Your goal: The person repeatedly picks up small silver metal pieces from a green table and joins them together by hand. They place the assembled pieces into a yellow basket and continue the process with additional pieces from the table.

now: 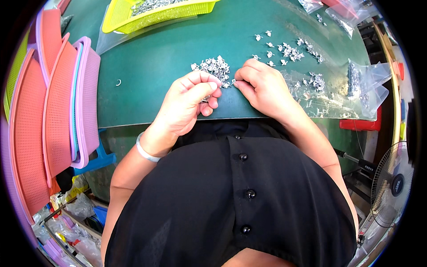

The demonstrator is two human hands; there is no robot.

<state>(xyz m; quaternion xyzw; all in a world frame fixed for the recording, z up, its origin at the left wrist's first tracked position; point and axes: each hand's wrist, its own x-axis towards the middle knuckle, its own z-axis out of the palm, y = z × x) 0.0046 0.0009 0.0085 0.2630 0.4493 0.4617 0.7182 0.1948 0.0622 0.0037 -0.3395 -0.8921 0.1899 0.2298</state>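
A heap of small silver metal parts lies on the green tabletop in front of me. My left hand is curled at the near left side of this heap, its thumb pressed against the index finger. A few metal bits show inside its curled fingers. To the right of the heap, my right hand pinches one small metal piece between thumb and forefinger. The fingertips of both hands are close but apart. Beyond my right hand, more metal parts lie scattered in loose clusters.
A yellow-green basket of metal parts stands at the far left. Stacked pink and purple baskets line the left edge. Clear plastic bags lie at the right. A small white ring-like piece rests at left; a fan stands at lower right.
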